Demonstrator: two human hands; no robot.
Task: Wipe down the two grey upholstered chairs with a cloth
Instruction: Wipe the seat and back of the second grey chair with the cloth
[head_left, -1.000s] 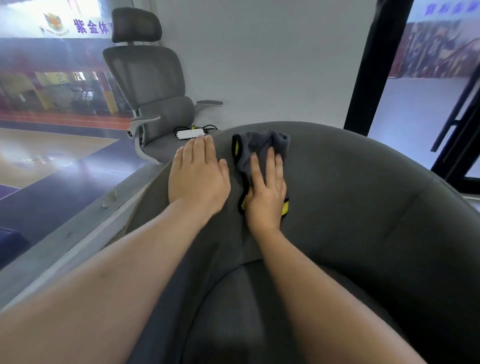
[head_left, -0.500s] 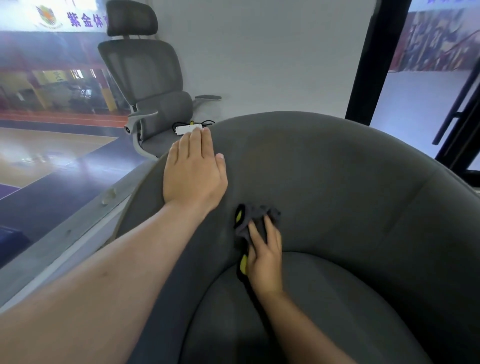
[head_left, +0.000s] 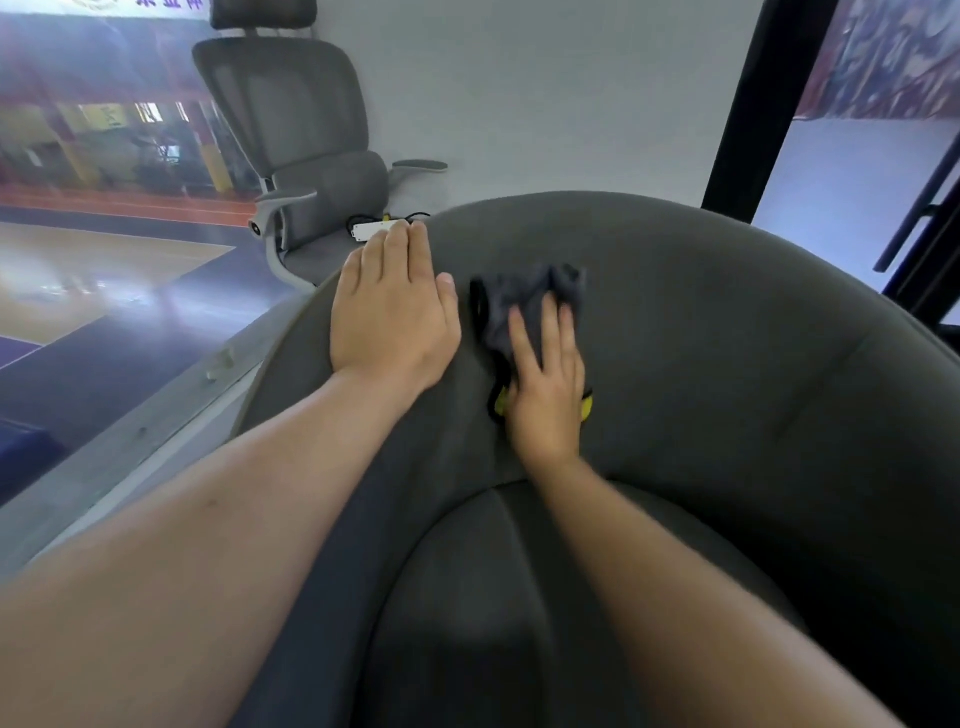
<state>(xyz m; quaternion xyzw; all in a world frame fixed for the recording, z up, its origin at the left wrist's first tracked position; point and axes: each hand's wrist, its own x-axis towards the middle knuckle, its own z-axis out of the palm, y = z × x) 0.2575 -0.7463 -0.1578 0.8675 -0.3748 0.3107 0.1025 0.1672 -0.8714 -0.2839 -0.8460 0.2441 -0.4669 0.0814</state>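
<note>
My left hand (head_left: 392, 312) lies palm down on the top rim of the round grey chair (head_left: 727, 338), on its left side, with the fingers straight and close together and the thumb alongside. My right hand (head_left: 545, 384) is just to the right of it and a little nearer to me. It presses the cloth (head_left: 524, 296) flat against the inner face of the backrest, and its fingers are straight and slightly fanned, not curled round the fabric. The cloth is dark grey and bunches up past my fingertips. Yellow trim shows on either side of my palm.

The chair's curved shell wraps round the seat cushion (head_left: 493, 597) like a bowl. Only my right forearm crosses over the cushion, and my left forearm runs along the near left side of the shell.

Farther off on the left stands the grey mesh office chair (head_left: 306, 130), upright with its headrest against the white wall (head_left: 545, 93). A white box with black cables (head_left: 376, 228) sits by its seat, partly hidden behind my left fingertips, and I cannot tell what it rests on. A grey ledge (head_left: 130, 431) runs along the left, with glass behind it showing a shiny court floor. On the far right a black door frame (head_left: 737, 104) rises behind the round chair.
</note>
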